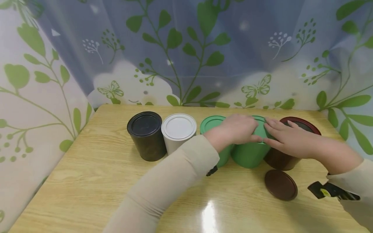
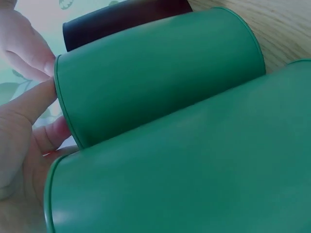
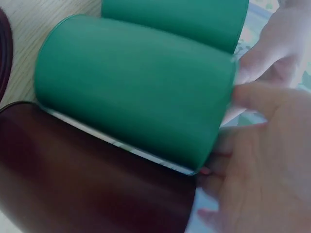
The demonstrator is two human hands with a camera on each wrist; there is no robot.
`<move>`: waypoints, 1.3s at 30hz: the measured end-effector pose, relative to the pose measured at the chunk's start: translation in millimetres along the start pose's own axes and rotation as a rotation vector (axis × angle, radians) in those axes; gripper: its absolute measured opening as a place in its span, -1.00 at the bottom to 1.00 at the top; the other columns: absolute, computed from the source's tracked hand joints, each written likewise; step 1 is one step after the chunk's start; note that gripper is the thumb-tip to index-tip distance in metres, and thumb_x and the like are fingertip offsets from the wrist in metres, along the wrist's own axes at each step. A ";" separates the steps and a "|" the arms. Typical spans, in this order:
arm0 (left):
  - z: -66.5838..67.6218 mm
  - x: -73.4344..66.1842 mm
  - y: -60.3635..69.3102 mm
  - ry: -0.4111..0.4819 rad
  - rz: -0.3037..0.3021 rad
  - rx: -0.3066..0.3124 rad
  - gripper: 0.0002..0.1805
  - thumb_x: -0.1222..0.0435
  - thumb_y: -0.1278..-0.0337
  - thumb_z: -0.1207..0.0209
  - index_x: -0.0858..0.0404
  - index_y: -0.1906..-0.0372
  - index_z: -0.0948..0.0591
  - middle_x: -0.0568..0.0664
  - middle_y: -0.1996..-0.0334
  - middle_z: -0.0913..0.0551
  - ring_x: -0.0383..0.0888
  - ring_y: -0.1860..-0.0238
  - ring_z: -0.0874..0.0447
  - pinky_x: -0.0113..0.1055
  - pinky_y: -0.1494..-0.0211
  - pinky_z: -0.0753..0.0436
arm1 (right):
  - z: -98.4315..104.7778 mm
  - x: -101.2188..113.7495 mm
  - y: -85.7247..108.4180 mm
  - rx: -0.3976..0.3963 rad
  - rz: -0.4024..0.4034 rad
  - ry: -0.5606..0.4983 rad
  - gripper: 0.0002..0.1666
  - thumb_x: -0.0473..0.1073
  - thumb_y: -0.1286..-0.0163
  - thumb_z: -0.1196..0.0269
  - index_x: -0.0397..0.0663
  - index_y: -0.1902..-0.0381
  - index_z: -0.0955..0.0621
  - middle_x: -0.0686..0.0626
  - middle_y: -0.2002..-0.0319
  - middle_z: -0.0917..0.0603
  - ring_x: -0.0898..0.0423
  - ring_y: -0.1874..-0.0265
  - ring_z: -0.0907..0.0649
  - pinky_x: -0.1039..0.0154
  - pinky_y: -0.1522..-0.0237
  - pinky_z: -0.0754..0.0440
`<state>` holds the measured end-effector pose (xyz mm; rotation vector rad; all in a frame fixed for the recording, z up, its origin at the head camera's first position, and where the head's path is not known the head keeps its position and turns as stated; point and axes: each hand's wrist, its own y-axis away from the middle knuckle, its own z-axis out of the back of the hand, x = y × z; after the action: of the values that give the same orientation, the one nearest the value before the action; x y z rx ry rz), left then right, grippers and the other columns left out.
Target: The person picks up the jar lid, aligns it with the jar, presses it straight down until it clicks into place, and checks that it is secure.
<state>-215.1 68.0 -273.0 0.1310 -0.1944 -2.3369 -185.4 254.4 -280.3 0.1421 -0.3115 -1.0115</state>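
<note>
In the head view both hands are over the green lid (image 1: 260, 131) of a green canister (image 1: 250, 155). My left hand (image 1: 237, 128) reaches across from the left, its thumb stretched along the lid's near edge. From the other side my right hand (image 1: 294, 139) lays its fingers at the lid's right rim, the two thumbs close together. The left wrist view shows the left thumb and fingertips touching the rim of the green canister (image 2: 155, 73). Right fingertips meet the same rim in the right wrist view, where a brown canister (image 3: 92, 174) stands alongside.
Left of the hands stand a black canister (image 1: 148, 142), a white canister (image 1: 178, 127) and another green canister (image 1: 212, 122), partly covered by the left arm. A round brown lid (image 1: 281, 185) lies on the wooden table (image 1: 96, 187). Behind hangs a leaf-patterned curtain (image 1: 186, 77).
</note>
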 end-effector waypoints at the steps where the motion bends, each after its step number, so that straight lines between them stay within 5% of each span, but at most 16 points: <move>1: 0.1 0.0 -0.6 0.002 0.004 0.005 -0.66 -0.16 -0.24 0.04 -0.01 0.31 -0.51 -0.24 0.26 -0.52 -0.31 0.29 -0.51 -0.38 0.20 -0.50 | 0.4 -0.5 -0.4 0.003 0.006 -0.010 -0.15 0.17 -0.47 0.09 -0.38 -0.40 -0.04 -0.36 -0.42 0.09 -0.28 -0.38 0.05 -0.36 -0.22 0.23; 12: 1.0 -0.9 -5.7 -0.010 0.053 0.053 -0.51 -0.24 -0.19 0.07 -0.10 -0.07 -0.53 -0.24 -0.17 -0.43 -0.28 0.01 -0.52 -0.34 0.04 -0.52 | 8.2 -2.6 -2.5 -0.022 0.037 0.028 -0.16 0.16 -0.42 -0.03 -0.39 -0.36 -0.17 -0.35 -0.40 -0.03 -0.28 -0.35 -0.06 -0.35 -0.22 0.12; 15: 1.6 -1.5 -6.5 0.000 0.058 0.058 -0.53 -0.24 -0.18 0.07 -0.09 -0.01 -0.55 -0.24 -0.21 -0.40 -0.26 0.00 -0.51 -0.33 0.03 -0.52 | 11.3 -1.0 -2.8 -0.026 0.037 0.040 -0.19 0.12 -0.41 -0.06 -0.42 -0.34 -0.21 -0.37 -0.38 -0.07 -0.30 -0.33 -0.12 -0.35 -0.20 0.07; 23: 1.5 2.9 -7.3 0.037 0.038 0.062 -0.58 -0.25 -0.15 0.03 -0.03 0.27 -0.53 -0.25 0.03 -0.46 -0.29 0.20 -0.49 -0.40 0.19 -0.51 | 11.6 -1.5 -4.8 -0.023 0.045 0.007 -0.21 0.10 -0.41 -0.07 -0.41 -0.33 -0.22 -0.37 -0.37 -0.08 -0.32 -0.29 -0.19 -0.33 -0.19 -0.04; 33: 1.5 2.4 -4.2 0.027 0.044 0.050 -0.58 -0.26 -0.14 0.05 -0.03 0.31 -0.53 -0.23 -0.12 -0.41 -0.27 0.16 -0.47 -0.39 0.22 -0.50 | 11.4 -0.5 -4.9 -0.008 0.046 -0.037 -0.20 0.08 -0.42 -0.07 -0.44 -0.33 -0.20 -0.40 -0.38 -0.04 -0.34 -0.29 -0.16 -0.23 -0.17 -0.24; 39: -4.5 8.9 -0.1 0.098 -0.005 -0.021 -0.62 -0.18 -0.20 0.02 0.03 0.35 -0.49 -0.23 0.24 -0.44 -0.29 0.36 -0.42 -0.44 0.37 -0.43 | 7.9 -0.7 -3.4 -0.014 0.044 -0.082 -0.18 0.11 -0.42 -0.06 -0.42 -0.35 -0.18 -0.38 -0.39 -0.01 -0.35 -0.31 -0.12 -0.24 -0.18 -0.22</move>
<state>-220.6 61.3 -277.7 0.2354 -0.1216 -2.3303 -191.1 253.5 -273.8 0.0808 -0.3805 -0.9771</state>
